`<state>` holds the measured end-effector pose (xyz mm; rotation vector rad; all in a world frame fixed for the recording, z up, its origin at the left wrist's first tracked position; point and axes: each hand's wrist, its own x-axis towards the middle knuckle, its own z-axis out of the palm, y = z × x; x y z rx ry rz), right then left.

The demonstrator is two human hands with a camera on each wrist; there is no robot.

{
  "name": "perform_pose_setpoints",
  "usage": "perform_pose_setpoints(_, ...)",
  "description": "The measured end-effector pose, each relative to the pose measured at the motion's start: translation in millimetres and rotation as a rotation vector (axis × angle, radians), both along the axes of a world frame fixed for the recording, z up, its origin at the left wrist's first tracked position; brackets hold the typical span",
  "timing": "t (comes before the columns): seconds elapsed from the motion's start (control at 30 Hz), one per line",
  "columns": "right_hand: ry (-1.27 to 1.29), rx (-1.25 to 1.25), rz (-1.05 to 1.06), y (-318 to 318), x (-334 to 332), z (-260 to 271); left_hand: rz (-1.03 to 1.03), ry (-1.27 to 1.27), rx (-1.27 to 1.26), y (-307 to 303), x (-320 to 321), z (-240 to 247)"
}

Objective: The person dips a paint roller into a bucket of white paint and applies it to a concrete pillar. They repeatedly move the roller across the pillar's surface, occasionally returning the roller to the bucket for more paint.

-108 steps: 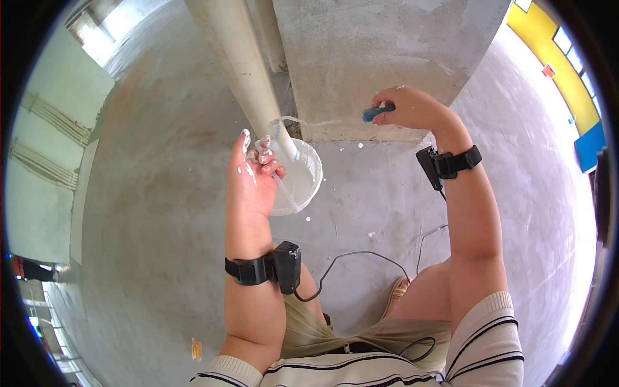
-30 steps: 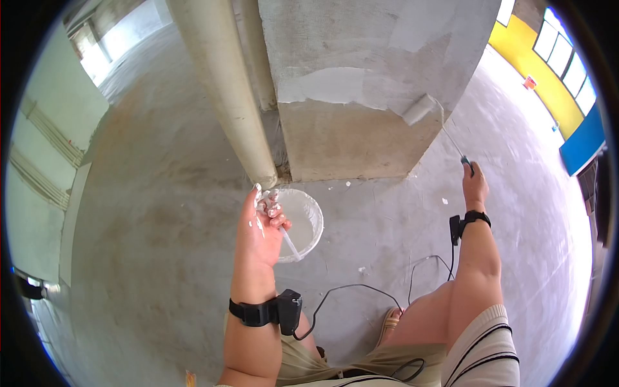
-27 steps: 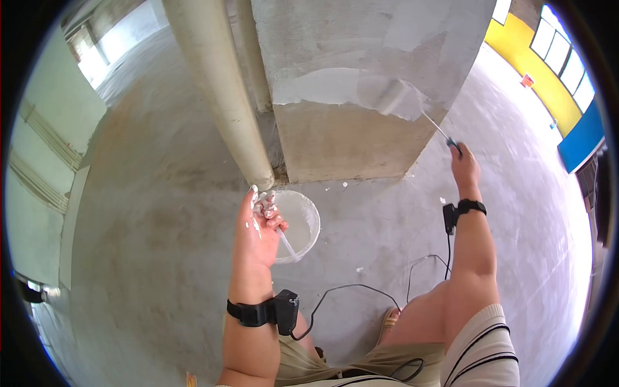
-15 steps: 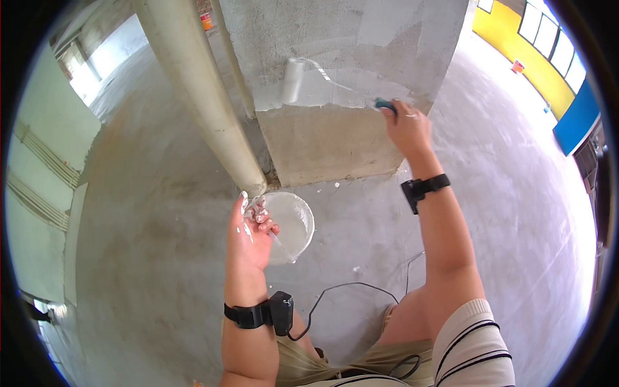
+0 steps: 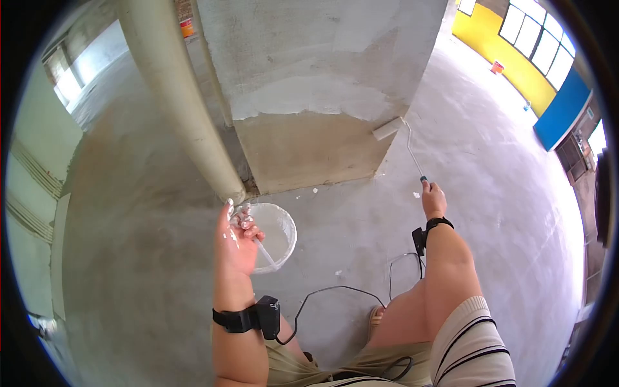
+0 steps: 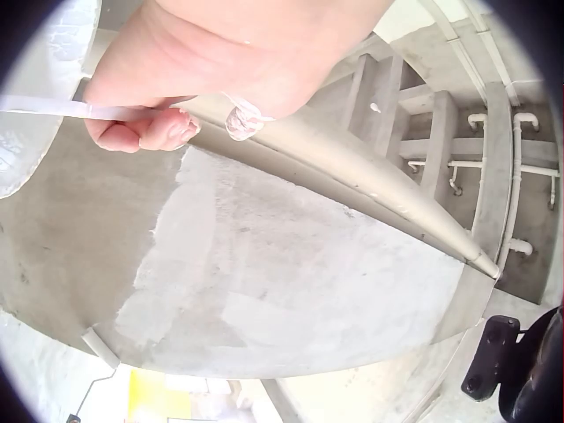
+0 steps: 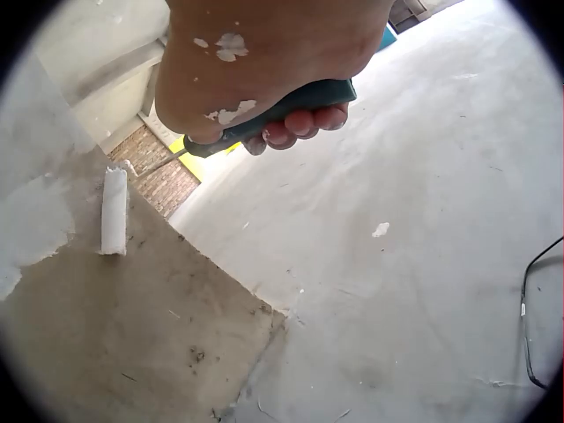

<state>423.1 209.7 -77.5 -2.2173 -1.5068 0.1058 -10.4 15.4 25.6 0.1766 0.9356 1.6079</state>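
Note:
My right hand (image 5: 434, 198) grips the dark teal handle (image 7: 308, 101) of a paint roller, fingers wrapped round it. The white roller sleeve (image 5: 387, 128) is at the right edge of the concrete pillar (image 5: 309, 151), overlapping its bare brownish lower part. Above that part runs a wet white band of paint (image 5: 309, 93) with a ragged lower edge. My left hand (image 5: 237, 248), spotted with white paint, holds the white plastic handle (image 6: 48, 107) of a bucket. The bucket (image 5: 291, 227) contains whitish paint and is partly hidden behind this hand.
A thick beige pipe (image 5: 174, 97) runs down left of the pillar, close behind the bucket. A black cable (image 5: 338, 287) loops between the wrist cameras. Paint spots dot the grey floor (image 5: 335, 232). A blue panel (image 5: 562, 119) stands farther right.
The roller swept left across the painted band, then came back to the pillar's right edge, lower down. My right hand moved right and down with it. My left hand keeps hold of the bucket handle.

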Motion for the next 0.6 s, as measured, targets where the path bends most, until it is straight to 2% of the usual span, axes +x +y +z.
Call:
perform_pose_setpoints(0.4, 0.05, 0.121, 0.126, 16, -41, 31, -0.011, 0.006, -0.012, -1, 1, 12)
perform_pose_setpoints(0.5, 0.018, 0.213, 0.211, 25, -64, 56, -0.027, 0.015, -0.006, -1, -1, 14)
perform_pose_setpoints(0.6, 0.042, 0.34, 0.331, 32, -131, 107, -0.031, 0.018, 0.001, -1, -2, 13)
